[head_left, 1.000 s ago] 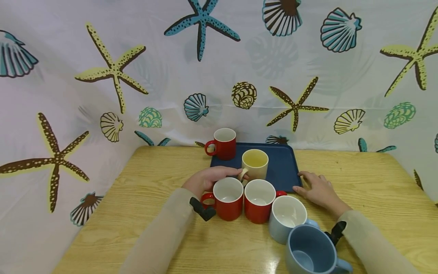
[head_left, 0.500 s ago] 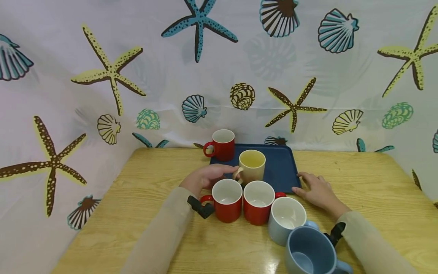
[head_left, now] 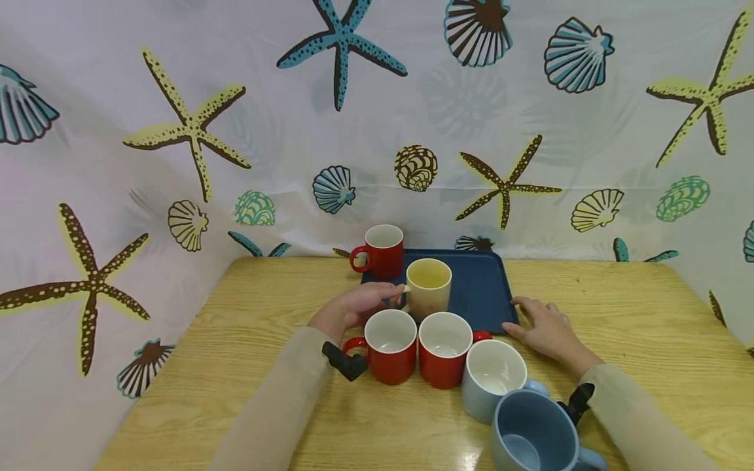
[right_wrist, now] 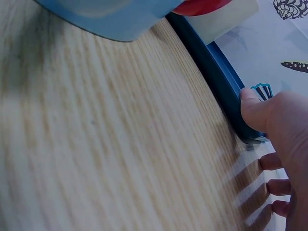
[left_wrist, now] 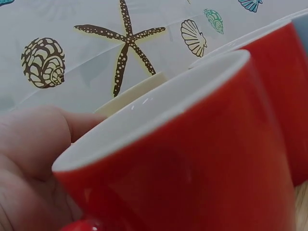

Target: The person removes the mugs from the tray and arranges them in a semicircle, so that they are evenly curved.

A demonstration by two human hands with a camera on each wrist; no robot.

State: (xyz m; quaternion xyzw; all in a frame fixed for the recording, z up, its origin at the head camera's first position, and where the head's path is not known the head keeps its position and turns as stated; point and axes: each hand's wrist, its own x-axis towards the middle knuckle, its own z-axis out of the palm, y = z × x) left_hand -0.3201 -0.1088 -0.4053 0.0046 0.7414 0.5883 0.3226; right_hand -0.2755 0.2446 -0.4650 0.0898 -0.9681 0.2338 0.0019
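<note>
1. Two red cups, one on the left [head_left: 391,360] and one on the right [head_left: 443,366], stand side by side just in front of the tray [head_left: 480,288], partly hiding the left hand [head_left: 362,301] in its wrist view.
2. A pale blue cup [head_left: 493,376] and a darker blue cup [head_left: 535,432] continue the row toward the right sleeve [head_left: 639,412].
3. Another red cup [head_left: 385,261] stands at the tray's far left corner.
4. The wooden table [head_left: 247,340] meets a white cloth [head_left: 412,111] printed with starfish and shells.
5. The yellow cup [head_left: 429,294] is upright over the tray's front left part; whether its base touches is unclear.
6. The left hand pinches its handle, left of the cup.
7. The right hand [head_left: 544,330] has fingers spread, thumb touching the tray's near right corner.
</note>
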